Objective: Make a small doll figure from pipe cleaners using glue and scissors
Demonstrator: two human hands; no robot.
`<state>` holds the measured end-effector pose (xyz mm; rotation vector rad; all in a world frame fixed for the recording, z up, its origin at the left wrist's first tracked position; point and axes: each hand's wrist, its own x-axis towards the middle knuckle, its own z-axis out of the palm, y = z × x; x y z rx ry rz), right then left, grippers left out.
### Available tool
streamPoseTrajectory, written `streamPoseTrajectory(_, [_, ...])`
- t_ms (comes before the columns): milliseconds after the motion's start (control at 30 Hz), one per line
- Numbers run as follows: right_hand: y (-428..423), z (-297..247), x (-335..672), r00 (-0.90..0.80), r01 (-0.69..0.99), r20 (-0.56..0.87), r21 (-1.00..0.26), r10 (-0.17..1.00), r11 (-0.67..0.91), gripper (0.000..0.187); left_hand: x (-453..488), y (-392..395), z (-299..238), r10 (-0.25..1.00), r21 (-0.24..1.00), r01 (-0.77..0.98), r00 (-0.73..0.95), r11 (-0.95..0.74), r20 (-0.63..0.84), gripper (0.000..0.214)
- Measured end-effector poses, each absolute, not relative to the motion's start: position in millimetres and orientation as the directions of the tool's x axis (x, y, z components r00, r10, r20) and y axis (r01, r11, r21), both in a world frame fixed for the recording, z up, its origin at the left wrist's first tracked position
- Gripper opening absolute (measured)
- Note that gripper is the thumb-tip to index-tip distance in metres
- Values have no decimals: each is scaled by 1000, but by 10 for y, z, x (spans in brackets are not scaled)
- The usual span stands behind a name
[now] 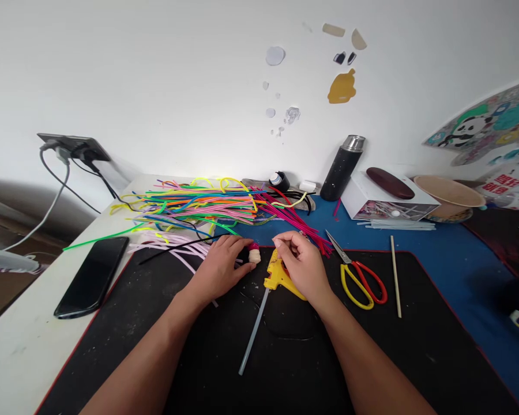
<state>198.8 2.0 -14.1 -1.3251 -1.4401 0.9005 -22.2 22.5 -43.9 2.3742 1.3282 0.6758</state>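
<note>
A glossy black rectangular phone [93, 279] lies on the white tabletop [21, 346], just beside the red-stitched left edge of the black mat [99, 346]. A heap of multicoloured fuzzy pipe cleaners [199, 202] spreads across the far side, some ends overlapping the mat's far edge. The left hand [220, 265] grasps a small cream-and-magenta piece [254, 255], fingers curled round it, above the mat near that edge. A narrow gap separates it from the yellow plastic glue gun [277, 275], whose translucent glue stick [254, 334] points towards the wearer. The right hand [300, 262] sits over the gun, thumb meeting forefinger; whether they pinch anything cannot be told. Red-and-yellow-handled metal scissors [361, 282] lie to its right, blades crossing the far edge. Beyond a strip of mat, a slim pale wooden stick [395, 276] also crosses it. The right edge stands well apart from both hands.
</note>
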Motion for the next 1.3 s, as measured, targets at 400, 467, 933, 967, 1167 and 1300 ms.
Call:
streamPoseTrajectory(400, [73,-68,2120,277,152,216,-972,936,180,27,-263,259,-332,905,642,639,311,-424,289,41])
streamPoseTrajectory(467, [105,-45,2144,361,102,220,-975,906,196,30,-284,269,-290,923,674,631,229,-383,310,36])
streamPoseTrajectory(933, [-1,339,2535,221,312,199,-942,955,124,32,-287,237,-135,948,844,475,-59,-248,312,37])
streamPoseTrajectory(967, [-4,353,2585,220,332,198,-936,955,117,32,-288,236,-131,947,854,459,-73,-245,312,36])
streamPoseTrajectory(1167, [-25,310,2750,193,466,183,-882,964,74,36,-324,252,-149,932,939,282,-240,-199,270,37])
streamPoseTrajectory(1300, [-74,208,2575,48,540,152,-835,987,102,31,-331,263,-184,929,965,149,-275,-215,249,39])
